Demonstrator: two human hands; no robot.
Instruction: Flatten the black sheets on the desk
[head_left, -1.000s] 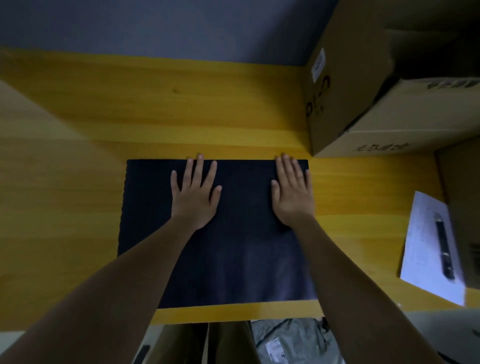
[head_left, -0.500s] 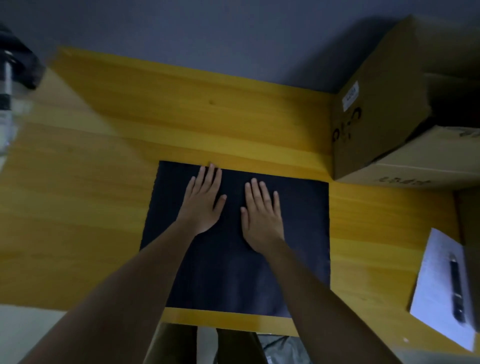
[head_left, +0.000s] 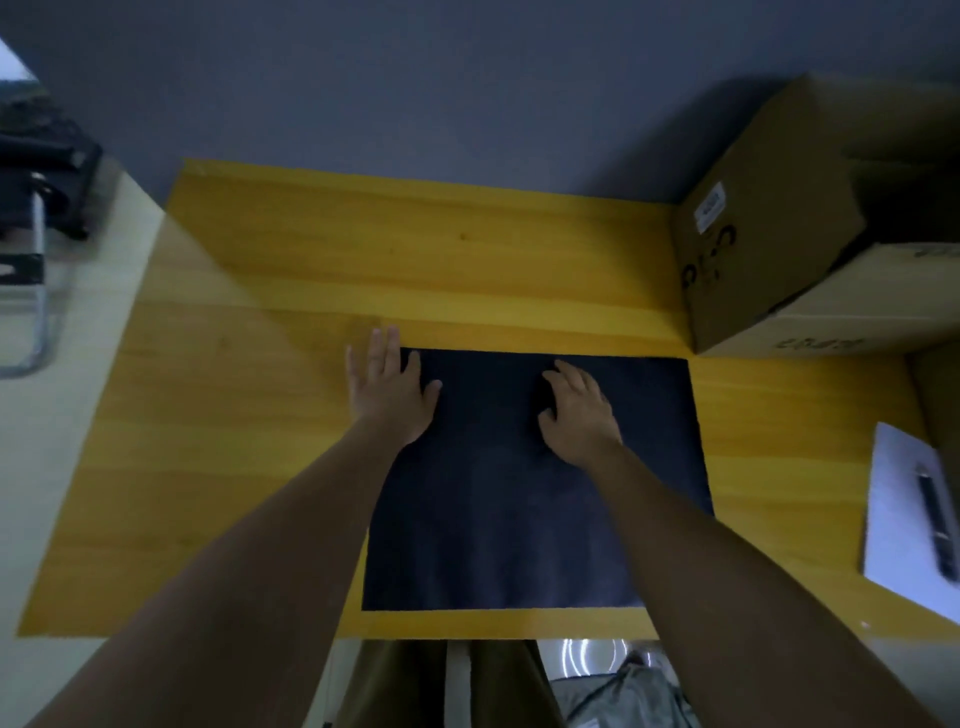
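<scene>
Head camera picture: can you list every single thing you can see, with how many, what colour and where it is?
black sheet: one seen, though more may be stacked under it, black, flat on the middle of the desk near its front edge
desk: one, yellow wood
cardboard boxes: at least two, brown, stacked at the desk's far right corner
paper: one, white, at the desk's right edge
pen: one, dark, lying on the paper
dark equipment: blurred, far left, cannot tell what it is
left hand: open, flat on the sheet's far left corner, fingers reaching past its edge
right hand: on the sheet's far middle, fingers curled
</scene>
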